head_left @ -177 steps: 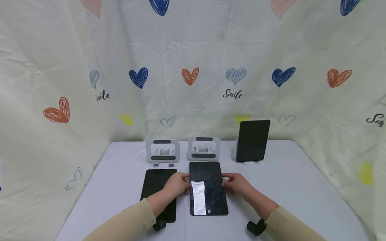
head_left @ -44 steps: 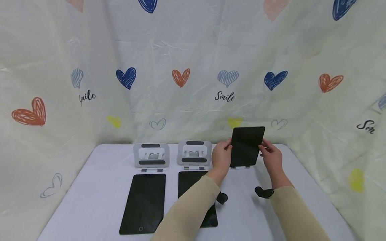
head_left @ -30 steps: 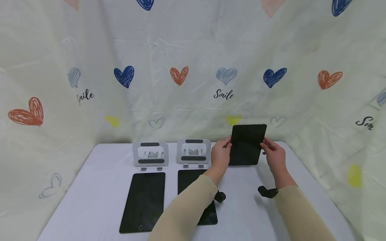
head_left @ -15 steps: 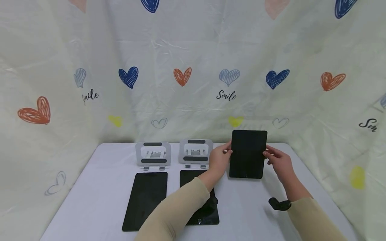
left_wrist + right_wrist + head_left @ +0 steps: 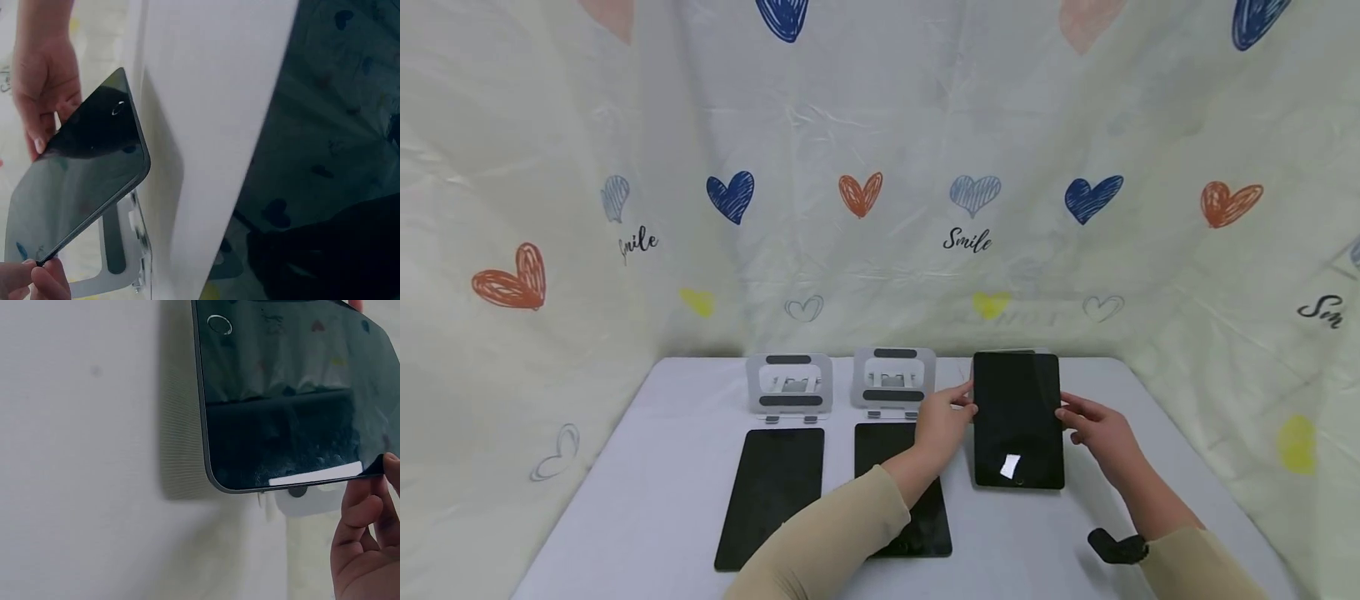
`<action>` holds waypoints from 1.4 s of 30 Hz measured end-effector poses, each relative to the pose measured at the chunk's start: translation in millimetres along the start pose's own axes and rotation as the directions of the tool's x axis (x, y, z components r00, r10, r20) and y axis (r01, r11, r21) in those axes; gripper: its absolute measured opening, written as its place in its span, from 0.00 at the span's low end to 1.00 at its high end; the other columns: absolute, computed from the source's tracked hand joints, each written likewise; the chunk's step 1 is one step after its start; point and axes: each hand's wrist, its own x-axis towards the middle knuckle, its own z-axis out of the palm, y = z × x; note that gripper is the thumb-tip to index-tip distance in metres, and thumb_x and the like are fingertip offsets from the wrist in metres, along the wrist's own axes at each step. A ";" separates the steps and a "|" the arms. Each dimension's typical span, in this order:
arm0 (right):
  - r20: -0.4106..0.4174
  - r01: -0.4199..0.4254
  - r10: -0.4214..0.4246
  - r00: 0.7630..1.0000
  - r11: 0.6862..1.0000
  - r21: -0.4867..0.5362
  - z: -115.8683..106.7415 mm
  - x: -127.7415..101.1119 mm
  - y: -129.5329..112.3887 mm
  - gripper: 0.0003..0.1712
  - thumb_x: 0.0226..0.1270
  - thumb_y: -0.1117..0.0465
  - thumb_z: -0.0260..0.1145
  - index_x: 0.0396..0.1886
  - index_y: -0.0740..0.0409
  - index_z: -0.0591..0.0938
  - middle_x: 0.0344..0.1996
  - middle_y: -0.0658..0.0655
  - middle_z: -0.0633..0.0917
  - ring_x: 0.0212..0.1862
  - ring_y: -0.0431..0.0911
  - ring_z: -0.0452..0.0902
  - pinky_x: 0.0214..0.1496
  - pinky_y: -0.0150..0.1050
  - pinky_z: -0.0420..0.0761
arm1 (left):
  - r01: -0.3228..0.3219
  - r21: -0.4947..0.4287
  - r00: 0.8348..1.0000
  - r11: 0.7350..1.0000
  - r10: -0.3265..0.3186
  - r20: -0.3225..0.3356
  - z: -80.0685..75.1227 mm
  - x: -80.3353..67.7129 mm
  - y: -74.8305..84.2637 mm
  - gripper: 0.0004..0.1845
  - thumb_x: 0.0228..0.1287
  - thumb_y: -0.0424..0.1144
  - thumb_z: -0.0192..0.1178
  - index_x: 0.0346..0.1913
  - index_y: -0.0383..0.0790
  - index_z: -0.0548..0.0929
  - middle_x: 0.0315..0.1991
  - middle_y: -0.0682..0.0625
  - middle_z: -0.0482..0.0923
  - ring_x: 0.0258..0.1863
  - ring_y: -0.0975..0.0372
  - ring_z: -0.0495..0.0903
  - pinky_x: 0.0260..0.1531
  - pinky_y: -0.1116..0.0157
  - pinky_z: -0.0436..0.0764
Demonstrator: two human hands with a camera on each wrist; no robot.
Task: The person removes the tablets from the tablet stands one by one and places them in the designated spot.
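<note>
Head view shows both hands holding a dark tablet [image 5: 1018,417] by its long edges, the left hand [image 5: 942,419] on its left edge and the right hand [image 5: 1101,429] on its right. The tablet hangs tilted over the right part of the white desk [image 5: 647,467], its home-button end toward the person and lower; the wrist views show a shadow under it, so it seems not yet down. Left fingers [image 5: 37,282] pinch one far corner; right fingers [image 5: 365,519] curl round the opposite edge. Behind it a pale stand [image 5: 309,501] peeks out, bare of its load. Two more tablets lie flat: one [image 5: 772,493] before the left grey stand [image 5: 789,382], another [image 5: 904,487], partly under the left sleeve, before the middle stand [image 5: 894,377]. As I judge it, the step in hand is laying this third tablet flat in line with the other two. The next move calls for lowering the near edge gently, keeping it square, then letting go.
</note>
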 end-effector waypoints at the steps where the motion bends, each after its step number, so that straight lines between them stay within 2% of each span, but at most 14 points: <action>1: 0.005 -0.003 0.003 1.000 1.000 0.004 0.3 -1.8 2.3 0.37 0.75 0.47 0.60 0.74 0.65 0.65 0.54 0.60 0.78 0.44 0.51 0.78 0.42 0.34 0.77 | 0.008 -0.009 1.000 1.000 -0.008 0.005 0.7 -2.6 -1.6 0.22 0.64 0.33 0.67 0.59 0.54 0.84 0.32 0.60 0.82 0.27 0.69 0.83 0.23 0.70 0.74; 9: 0.035 -0.058 0.059 0.998 0.998 -0.027 2.7 -15.6 17.6 0.38 0.74 0.47 0.60 0.74 0.65 0.64 0.58 0.66 0.76 0.43 0.52 0.77 0.44 0.39 0.77 | 0.046 0.003 0.998 0.999 -0.046 0.052 4.2 -21.1 -10.4 0.22 0.64 0.31 0.65 0.60 0.49 0.83 0.31 0.60 0.81 0.26 0.69 0.82 0.27 0.70 0.77; 15: 0.059 -0.060 0.064 0.996 0.996 -0.071 3.0 -22.1 23.0 0.37 0.74 0.50 0.61 0.73 0.67 0.65 0.55 0.65 0.77 0.41 0.50 0.76 0.41 0.42 0.75 | 0.068 0.036 0.994 0.997 -0.071 0.082 3.8 -30.6 -11.5 0.24 0.62 0.29 0.66 0.61 0.47 0.83 0.32 0.59 0.81 0.26 0.71 0.78 0.27 0.71 0.77; 21: 0.094 -0.068 0.074 0.993 0.995 -0.069 3.9 -25.0 31.2 0.35 0.74 0.55 0.61 0.72 0.71 0.64 0.53 0.65 0.77 0.40 0.49 0.75 0.40 0.41 0.76 | 0.092 0.100 0.979 0.991 -0.109 0.175 1.3 -41.3 -13.0 0.31 0.59 0.27 0.66 0.67 0.45 0.77 0.33 0.56 0.79 0.23 0.68 0.73 0.23 0.69 0.73; 24: 0.109 -0.080 0.085 0.990 0.996 -0.050 3.0 -27.5 32.4 0.35 0.74 0.56 0.61 0.71 0.72 0.64 0.51 0.63 0.78 0.40 0.48 0.75 0.40 0.41 0.77 | 0.119 0.162 0.957 0.979 -0.157 0.244 -0.1 -47.1 -10.2 0.36 0.59 0.26 0.67 0.71 0.46 0.72 0.29 0.55 0.76 0.19 0.66 0.73 0.19 0.68 0.73; 28: 0.139 -0.104 0.107 0.984 0.994 -0.031 2.2 -29.7 35.0 0.35 0.73 0.57 0.62 0.71 0.74 0.64 0.47 0.58 0.80 0.38 0.47 0.74 0.38 0.40 0.77 | 0.176 0.273 0.921 0.946 -0.256 0.295 0.8 -53.0 -8.7 0.40 0.59 0.30 0.69 0.74 0.50 0.67 0.19 0.53 0.77 0.14 0.62 0.74 0.14 0.66 0.72; 32: 0.147 -0.127 0.130 0.980 0.991 -0.034 2.3 -29.8 39.2 0.34 0.71 0.59 0.63 0.69 0.75 0.66 0.44 0.57 0.81 0.38 0.46 0.74 0.38 0.40 0.78 | 0.168 0.379 0.897 0.910 -0.301 0.324 2.0 -54.4 -8.8 0.41 0.58 0.34 0.71 0.75 0.50 0.66 0.13 0.52 0.78 0.11 0.62 0.75 0.15 0.67 0.73; 35: 0.155 -0.136 0.144 0.977 0.989 -0.059 2.9 -29.1 42.6 0.33 0.71 0.59 0.64 0.68 0.75 0.68 0.44 0.57 0.82 0.39 0.46 0.75 0.38 0.41 0.78 | 0.192 0.399 0.868 0.897 -0.345 0.358 1.9 -54.8 -8.0 0.42 0.57 0.34 0.71 0.75 0.44 0.66 0.12 0.51 0.78 0.10 0.62 0.76 0.15 0.68 0.74; 38: 0.168 -0.151 0.161 0.973 0.986 -0.069 4.0 -28.8 44.7 0.31 0.71 0.60 0.63 0.67 0.75 0.70 0.41 0.56 0.83 0.37 0.47 0.74 0.36 0.41 0.76 | 0.246 0.389 0.835 0.888 -0.398 0.381 1.8 -55.3 -6.6 0.41 0.57 0.31 0.71 0.74 0.40 0.66 0.13 0.49 0.80 0.10 0.63 0.77 0.14 0.69 0.74; 40: 0.180 -0.154 0.165 0.970 0.986 -0.071 4.7 -29.2 45.2 0.30 0.71 0.61 0.62 0.66 0.75 0.70 0.37 0.55 0.82 0.35 0.47 0.73 0.34 0.41 0.75 | 0.264 0.395 0.821 0.880 -0.420 0.387 1.7 -55.2 -5.2 0.41 0.57 0.31 0.71 0.73 0.39 0.66 0.13 0.48 0.80 0.10 0.63 0.77 0.14 0.70 0.73; 42: 0.187 -0.152 0.164 0.969 0.985 -0.077 5.0 -29.8 44.4 0.30 0.71 0.62 0.61 0.66 0.76 0.69 0.34 0.54 0.81 0.34 0.47 0.73 0.33 0.40 0.74 | 0.264 0.407 0.816 0.875 -0.427 0.389 1.7 -54.7 -3.6 0.41 0.57 0.32 0.72 0.73 0.40 0.67 0.14 0.48 0.81 0.10 0.63 0.77 0.13 0.70 0.73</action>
